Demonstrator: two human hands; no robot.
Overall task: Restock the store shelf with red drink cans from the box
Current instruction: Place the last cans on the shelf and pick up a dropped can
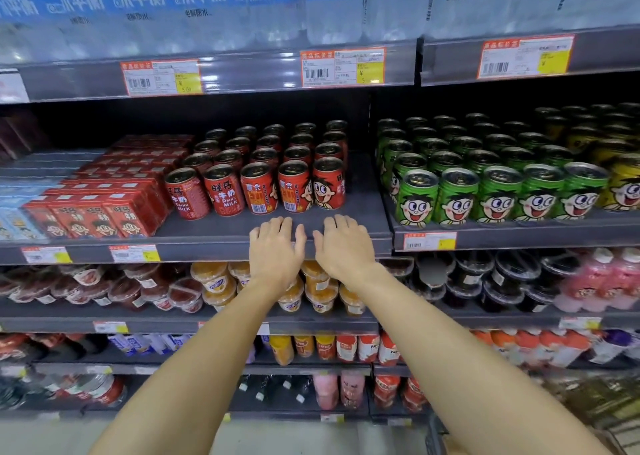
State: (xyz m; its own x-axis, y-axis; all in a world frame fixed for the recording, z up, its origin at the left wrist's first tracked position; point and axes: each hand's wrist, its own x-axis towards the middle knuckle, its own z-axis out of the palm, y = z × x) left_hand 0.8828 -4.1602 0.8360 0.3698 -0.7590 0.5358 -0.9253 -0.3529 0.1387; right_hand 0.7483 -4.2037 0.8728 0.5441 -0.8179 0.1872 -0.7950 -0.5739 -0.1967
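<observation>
**Both hands flat at the shelf edge, red cans lined up behind**

We see the left hand [275,250] and the right hand [341,246] side by side, just apart from each other, palms down with fingers stretched out and relaxed. Neither holds anything. Their fingertips rest on the bare front strip of the grey shelf [214,232], or hover just over it; we cannot tell which from this angle.

The red cans [258,186] stand upright on that same shelf, right behind the hands, in five columns that run back into the dark. The front row has five cans, their labels turned different ways.

To the left of the cans sit red cartons [104,208], packed tightly in rows. To the right, past a divider, stand green cans [491,191] in several rows, with yellow cans [623,184] at the far right edge.

Above, large blue-labelled water bottles [332,4] fill the top shelf, with price tags [343,67] on its rail. Below the hands, orange jelly cups [214,281] lie on the next shelf down.
</observation>
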